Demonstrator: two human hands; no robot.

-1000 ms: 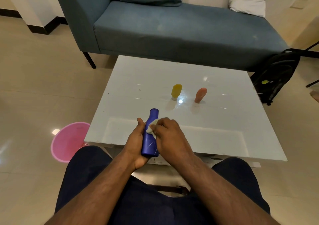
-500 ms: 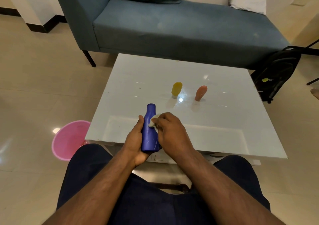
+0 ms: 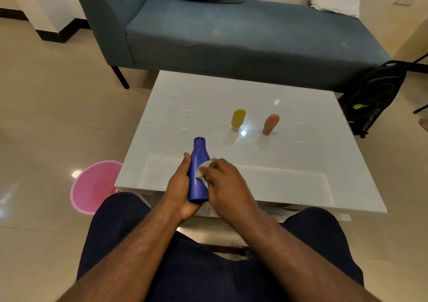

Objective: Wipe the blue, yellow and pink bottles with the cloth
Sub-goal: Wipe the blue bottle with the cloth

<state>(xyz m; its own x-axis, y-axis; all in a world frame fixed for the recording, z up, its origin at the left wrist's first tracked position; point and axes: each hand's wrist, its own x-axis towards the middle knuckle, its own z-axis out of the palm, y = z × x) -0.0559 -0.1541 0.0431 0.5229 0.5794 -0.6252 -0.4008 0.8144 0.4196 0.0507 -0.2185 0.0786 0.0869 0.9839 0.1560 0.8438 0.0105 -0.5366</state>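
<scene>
Left hand [image 3: 179,187] fingers curled round blue bottle [image 3: 198,174], held over near edge of white table [image 3: 301,162]; right hand [image 3: 225,183] fingertips pinch small cloth [image 3: 202,170] against bottle's right side

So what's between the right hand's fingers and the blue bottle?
In the head view, a small white cloth, pressed by the right hand against the blue bottle.
</scene>
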